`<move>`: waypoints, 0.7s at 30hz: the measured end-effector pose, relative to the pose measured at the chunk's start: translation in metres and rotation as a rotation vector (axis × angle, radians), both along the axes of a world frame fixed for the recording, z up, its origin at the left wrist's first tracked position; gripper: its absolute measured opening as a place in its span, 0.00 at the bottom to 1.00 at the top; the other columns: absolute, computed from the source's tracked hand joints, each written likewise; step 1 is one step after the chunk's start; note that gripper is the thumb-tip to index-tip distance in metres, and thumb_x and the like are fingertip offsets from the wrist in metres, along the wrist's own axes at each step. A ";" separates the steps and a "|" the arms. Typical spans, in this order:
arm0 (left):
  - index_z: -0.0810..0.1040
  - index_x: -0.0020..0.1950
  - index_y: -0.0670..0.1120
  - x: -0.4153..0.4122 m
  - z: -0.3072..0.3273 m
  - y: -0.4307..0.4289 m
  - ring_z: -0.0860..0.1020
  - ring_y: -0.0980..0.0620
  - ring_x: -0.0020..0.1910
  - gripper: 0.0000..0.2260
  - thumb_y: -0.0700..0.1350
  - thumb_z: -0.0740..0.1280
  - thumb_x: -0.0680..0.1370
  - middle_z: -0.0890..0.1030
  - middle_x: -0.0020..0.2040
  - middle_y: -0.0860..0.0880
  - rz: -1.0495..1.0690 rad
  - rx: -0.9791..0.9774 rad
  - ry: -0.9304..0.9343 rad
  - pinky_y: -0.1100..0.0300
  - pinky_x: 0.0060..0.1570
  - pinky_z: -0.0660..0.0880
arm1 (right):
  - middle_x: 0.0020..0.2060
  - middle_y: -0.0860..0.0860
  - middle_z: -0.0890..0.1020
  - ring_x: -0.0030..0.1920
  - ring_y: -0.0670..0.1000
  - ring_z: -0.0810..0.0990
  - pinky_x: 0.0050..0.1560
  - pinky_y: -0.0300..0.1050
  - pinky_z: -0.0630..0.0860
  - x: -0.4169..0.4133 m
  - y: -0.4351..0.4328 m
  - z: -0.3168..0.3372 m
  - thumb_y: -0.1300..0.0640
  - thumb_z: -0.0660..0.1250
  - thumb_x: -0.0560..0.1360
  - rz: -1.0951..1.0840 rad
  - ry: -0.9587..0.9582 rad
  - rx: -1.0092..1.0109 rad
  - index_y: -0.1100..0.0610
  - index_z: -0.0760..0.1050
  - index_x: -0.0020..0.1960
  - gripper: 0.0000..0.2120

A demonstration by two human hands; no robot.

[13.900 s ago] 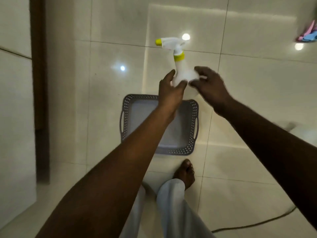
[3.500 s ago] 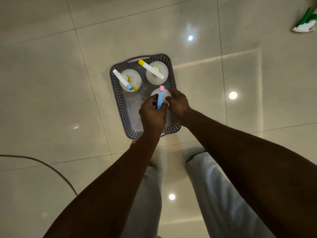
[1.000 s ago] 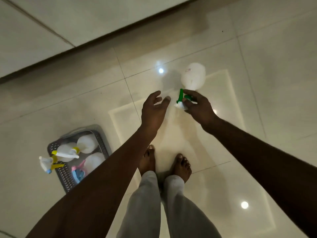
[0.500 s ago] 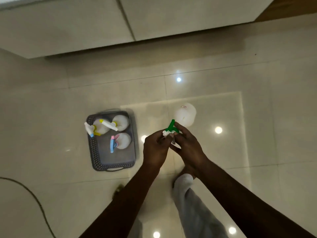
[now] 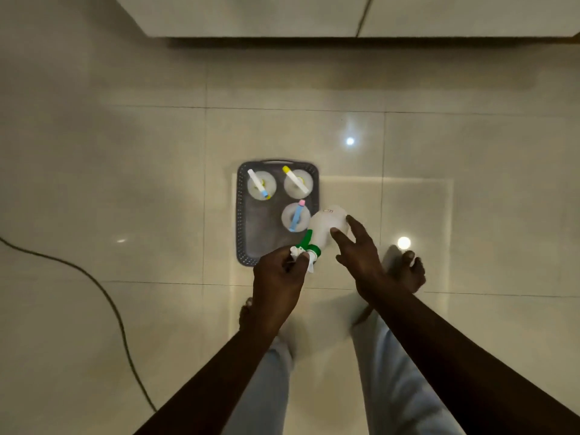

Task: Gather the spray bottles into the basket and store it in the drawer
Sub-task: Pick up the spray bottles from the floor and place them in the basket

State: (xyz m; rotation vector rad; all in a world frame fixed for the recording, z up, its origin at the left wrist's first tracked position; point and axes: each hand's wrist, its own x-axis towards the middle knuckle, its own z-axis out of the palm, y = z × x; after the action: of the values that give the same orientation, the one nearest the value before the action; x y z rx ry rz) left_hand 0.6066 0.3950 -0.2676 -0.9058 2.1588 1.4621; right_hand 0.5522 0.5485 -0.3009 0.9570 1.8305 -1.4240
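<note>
A grey perforated basket [image 5: 241, 211] stands on the tiled floor with three white spray bottles upright in it: one with a blue-tipped nozzle [image 5: 261, 185], one yellow-tipped [image 5: 298, 183], one pink and blue [image 5: 295, 216]. A fourth white bottle with a green trigger head [image 5: 323, 229] hangs tilted over the basket's near right corner. My left hand [image 5: 279, 277] grips its spray head. My right hand [image 5: 361, 249] is beside the bottle's body with fingers spread, fingertips near or touching it.
Pale cabinet or drawer fronts [image 5: 282, 14] run along the far side. A dark cable [image 5: 103, 296] curves across the floor at the left. My bare feet [image 5: 408, 271] and light trouser legs stand just behind the basket.
The green-headed bottle has moved left over the basket's corner. My left hand holds its head now, and my right hand has opened beside its body. The basket sits more centred in view.
</note>
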 end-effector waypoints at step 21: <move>0.89 0.50 0.46 0.001 -0.127 -0.126 0.80 0.73 0.36 0.09 0.49 0.75 0.74 0.81 0.34 0.64 0.027 -0.186 -0.016 0.80 0.34 0.70 | 0.72 0.59 0.76 0.68 0.65 0.78 0.65 0.66 0.79 0.043 -0.160 -0.152 0.59 0.64 0.83 -0.148 -0.212 -0.262 0.52 0.67 0.79 0.25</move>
State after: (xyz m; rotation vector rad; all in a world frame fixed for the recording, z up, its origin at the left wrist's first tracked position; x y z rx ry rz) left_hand 0.6078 0.2688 -0.3950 -1.0094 2.3080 1.2777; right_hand 0.5954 0.3883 -0.4527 1.0786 1.4051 -1.5410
